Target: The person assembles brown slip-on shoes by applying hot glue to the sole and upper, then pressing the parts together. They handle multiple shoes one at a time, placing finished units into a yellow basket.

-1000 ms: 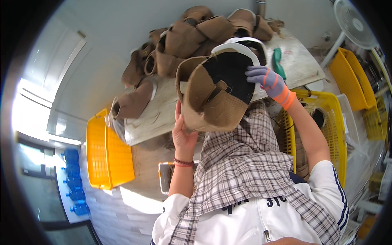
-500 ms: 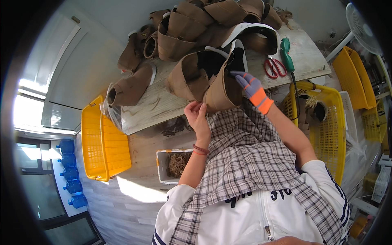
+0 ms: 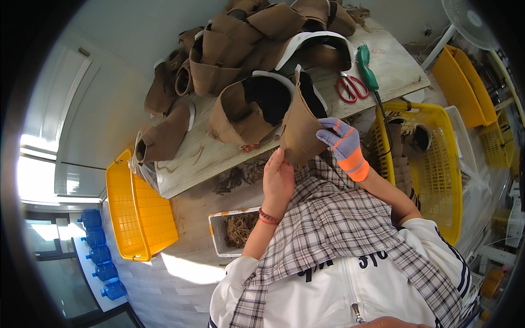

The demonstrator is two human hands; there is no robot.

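Note:
A brown shoe upper (image 3: 302,131) with a black lining and a pale edge is held upright at the near edge of the table, over my lap. My bare left hand (image 3: 279,177) pinches its lower left edge between thumb and fingers. My right hand (image 3: 344,147), in a purple and orange glove, grips its right edge. Just left of it, a second brown upper (image 3: 227,117) stands on the table with its black lining showing. The fingertips behind the held piece are partly hidden.
More brown uppers (image 3: 229,41) are heaped at the back of the table (image 3: 186,172). Red-handled scissors (image 3: 351,88) and a green corded tool (image 3: 366,68) lie to the right. Yellow baskets (image 3: 139,213) flank the table; the right basket (image 3: 451,180) holds uppers. Beneath, a white box (image 3: 221,249) contains scraps.
The held upper has come away from the one beside it, and its opening has turned. My right hand has moved from its inner side to its right edge. The view has shifted slightly.

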